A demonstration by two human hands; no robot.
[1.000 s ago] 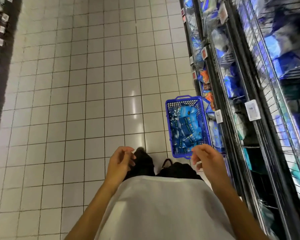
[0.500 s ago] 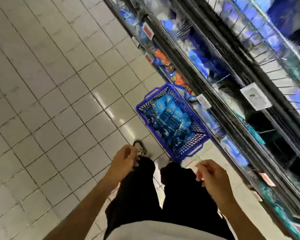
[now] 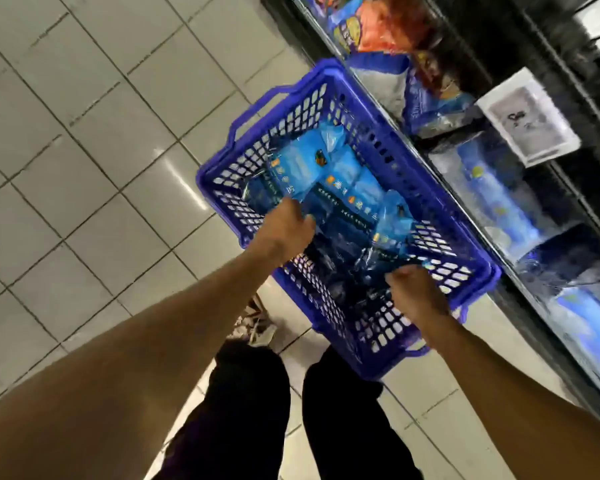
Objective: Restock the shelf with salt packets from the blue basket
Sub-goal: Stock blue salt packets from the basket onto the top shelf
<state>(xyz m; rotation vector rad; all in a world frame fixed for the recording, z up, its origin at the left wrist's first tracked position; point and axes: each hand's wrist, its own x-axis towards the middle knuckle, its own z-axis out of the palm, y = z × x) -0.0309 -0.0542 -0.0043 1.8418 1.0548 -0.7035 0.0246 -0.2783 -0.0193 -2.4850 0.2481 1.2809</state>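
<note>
A blue plastic basket (image 3: 253, 112) stands on the tiled floor beside the shelf, filled with several blue salt packets (image 3: 329, 168). Both my hands reach down into it. My left hand (image 3: 288, 226) is at the basket's left side with its fingers curled down onto a packet. My right hand (image 3: 413, 292) is at the near right end, fingers curled on the dark packets there. Motion blur and the backs of the hands hide the fingertips, so the actual grip is unclear.
The dark shelf unit (image 3: 551, 188) runs along the right, with blue packets on its lower levels, orange packets (image 3: 385, 26) farther up and a white price tag (image 3: 530, 116). Pale tiled floor (image 3: 84, 168) lies to the left. My legs and a shoe (image 3: 257, 327) are below the basket.
I have bent down toward the basket, which now fills the view. Both hands went from hanging in front of my body down into the basket onto the packets.
</note>
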